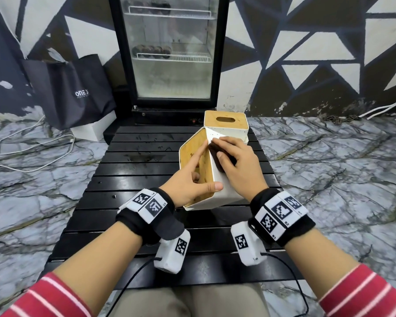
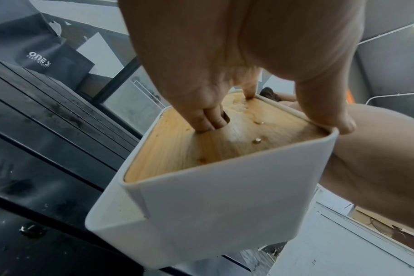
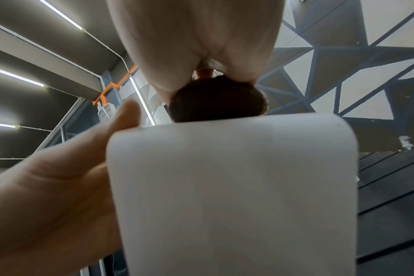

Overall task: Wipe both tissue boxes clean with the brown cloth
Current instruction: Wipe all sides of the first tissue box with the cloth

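Note:
A white tissue box (image 1: 217, 179) with a wooden lid (image 1: 192, 154) is tipped on its side on the black slatted table (image 1: 146, 156). My left hand (image 1: 192, 179) grips it, several fingers hooked into the lid's slot (image 2: 215, 121), thumb (image 2: 329, 115) on the rim. My right hand (image 1: 236, 161) presses the dark brown cloth (image 1: 222, 154) against the box's white side wall (image 3: 236, 186); the cloth (image 3: 215, 100) bulges under the palm. A second tissue box (image 1: 225, 124) stands upright just behind, its wooden lid facing up.
A glass-door fridge (image 1: 169, 49) stands behind the table. A black paper bag (image 1: 73, 88) and a white box sit on the marble floor at the left, with white cables. Wet smears mark the table's left half (image 1: 144, 156).

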